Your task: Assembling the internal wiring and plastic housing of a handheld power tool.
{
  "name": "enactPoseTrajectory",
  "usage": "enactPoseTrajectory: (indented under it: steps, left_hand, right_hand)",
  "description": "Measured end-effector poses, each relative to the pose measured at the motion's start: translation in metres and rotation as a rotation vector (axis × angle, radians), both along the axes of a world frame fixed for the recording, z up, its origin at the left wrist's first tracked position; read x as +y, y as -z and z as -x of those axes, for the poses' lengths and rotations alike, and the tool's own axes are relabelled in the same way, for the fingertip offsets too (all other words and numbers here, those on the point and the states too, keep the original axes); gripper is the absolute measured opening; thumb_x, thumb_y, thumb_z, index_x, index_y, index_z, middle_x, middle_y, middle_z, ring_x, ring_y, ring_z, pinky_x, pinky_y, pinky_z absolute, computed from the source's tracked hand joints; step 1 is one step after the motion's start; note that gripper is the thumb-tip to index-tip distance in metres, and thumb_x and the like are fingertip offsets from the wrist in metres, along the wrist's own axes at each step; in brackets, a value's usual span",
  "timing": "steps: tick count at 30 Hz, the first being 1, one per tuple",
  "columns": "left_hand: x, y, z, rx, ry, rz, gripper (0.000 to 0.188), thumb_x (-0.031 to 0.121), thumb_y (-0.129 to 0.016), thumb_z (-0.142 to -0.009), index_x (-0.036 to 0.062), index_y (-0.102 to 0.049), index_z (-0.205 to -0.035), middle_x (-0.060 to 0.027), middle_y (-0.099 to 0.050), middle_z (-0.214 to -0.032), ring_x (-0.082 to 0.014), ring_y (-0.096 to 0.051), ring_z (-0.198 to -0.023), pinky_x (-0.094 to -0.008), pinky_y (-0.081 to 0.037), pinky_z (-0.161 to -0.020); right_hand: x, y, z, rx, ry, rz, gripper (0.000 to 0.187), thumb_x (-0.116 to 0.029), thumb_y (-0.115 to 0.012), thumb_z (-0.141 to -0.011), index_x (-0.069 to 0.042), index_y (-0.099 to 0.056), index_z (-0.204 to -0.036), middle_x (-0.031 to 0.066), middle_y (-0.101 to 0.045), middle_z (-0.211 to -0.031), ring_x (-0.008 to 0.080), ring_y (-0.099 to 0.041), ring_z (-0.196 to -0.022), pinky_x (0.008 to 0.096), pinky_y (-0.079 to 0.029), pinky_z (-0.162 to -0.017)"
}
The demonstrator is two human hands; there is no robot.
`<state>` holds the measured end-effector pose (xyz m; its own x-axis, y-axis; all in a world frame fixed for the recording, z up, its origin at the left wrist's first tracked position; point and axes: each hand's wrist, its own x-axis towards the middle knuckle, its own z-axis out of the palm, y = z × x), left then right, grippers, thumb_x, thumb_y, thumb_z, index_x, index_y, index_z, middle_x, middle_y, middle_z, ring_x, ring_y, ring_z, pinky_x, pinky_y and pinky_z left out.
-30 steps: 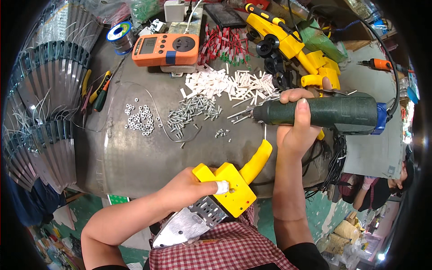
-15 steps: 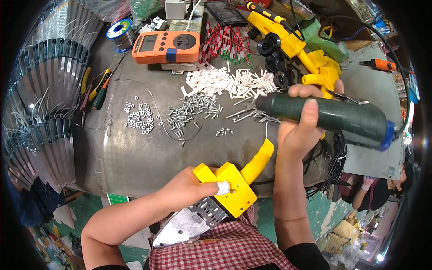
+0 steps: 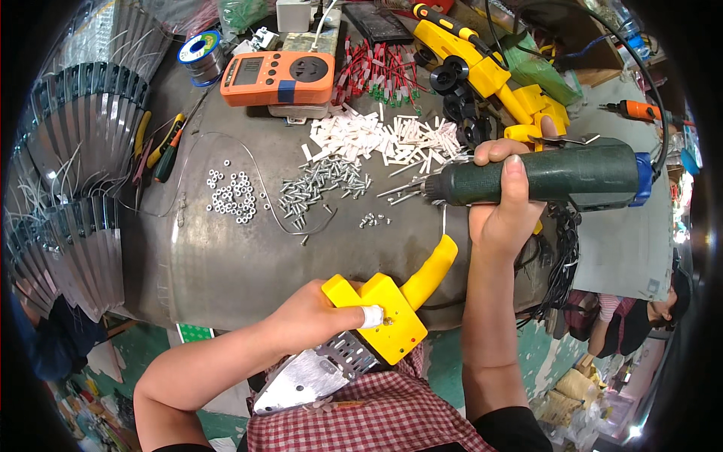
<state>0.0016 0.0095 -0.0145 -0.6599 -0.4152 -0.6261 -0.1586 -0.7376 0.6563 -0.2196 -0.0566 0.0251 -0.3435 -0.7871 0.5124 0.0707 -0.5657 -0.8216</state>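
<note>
My left hand [image 3: 309, 315] grips a yellow plastic housing [image 3: 394, 337], its thumb, wrapped in white tape, lying across the top near a hole. A curved yellow handle [image 3: 431, 273] sticks out from the housing, with a thin white piece at its end. Below, a slotted silver metal plate [image 3: 297, 383] extends toward my checked apron. My right hand [image 3: 506, 215] is wrapped round a dark green corded electric screwdriver [image 3: 584, 175], held roughly level above the bench. Its blue end points right and its ridged nose left, over long screws [image 3: 407, 190]. I cannot make out a bit.
Small screws [image 3: 316, 188], nuts [image 3: 235, 197] and white sleeves [image 3: 346, 135] lie in piles. Behind stand an orange meter [image 3: 279, 77] and a solder spool [image 3: 200, 59]. Yellow housings [image 3: 471, 60] crowd the back right; metal blades [image 3: 75, 256] stack at left. A black cord [image 3: 651, 83] arcs at right.
The electric screwdriver has swung from a slant to nearly level, its blue end rising and its nose dropping slightly. My left hand and the yellow housing have barely moved.
</note>
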Motion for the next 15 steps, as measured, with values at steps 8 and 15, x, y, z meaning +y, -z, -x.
enactPoseTrajectory:
  steps: [8,15]
  left_hand:
    - [0.0014,0.0010,-0.0003,-0.012,-0.008,0.016,0.049,0.024,-0.072,-0.080,-0.0028,-0.058,-0.119,-0.0071,-0.066,-0.105,-0.0134,-0.059,-0.097,-0.0283,-0.045,-0.088]
    - [0.0001,-0.0033,0.0001,-0.018,0.005,0.018,0.048,0.024,-0.072,-0.081,-0.0019,-0.059,-0.119,-0.0071,-0.066,-0.104,-0.0138,-0.060,-0.097,-0.0288,-0.045,-0.088]
  right_hand:
    - [-0.0026,0.0022,-0.0015,-0.055,-0.026,-0.001,0.070,0.004,-0.052,-0.083,0.001,-0.017,-0.143,0.0126,-0.058,-0.088,0.0192,-0.055,-0.077,0.0340,-0.046,-0.079]
    - [-0.0012,0.0016,-0.0010,-0.051,-0.005,-0.018,0.069,0.002,-0.053,-0.083,0.001,-0.017,-0.142,0.0129,-0.058,-0.087,0.0188,-0.055,-0.077,0.0332,-0.045,-0.078]
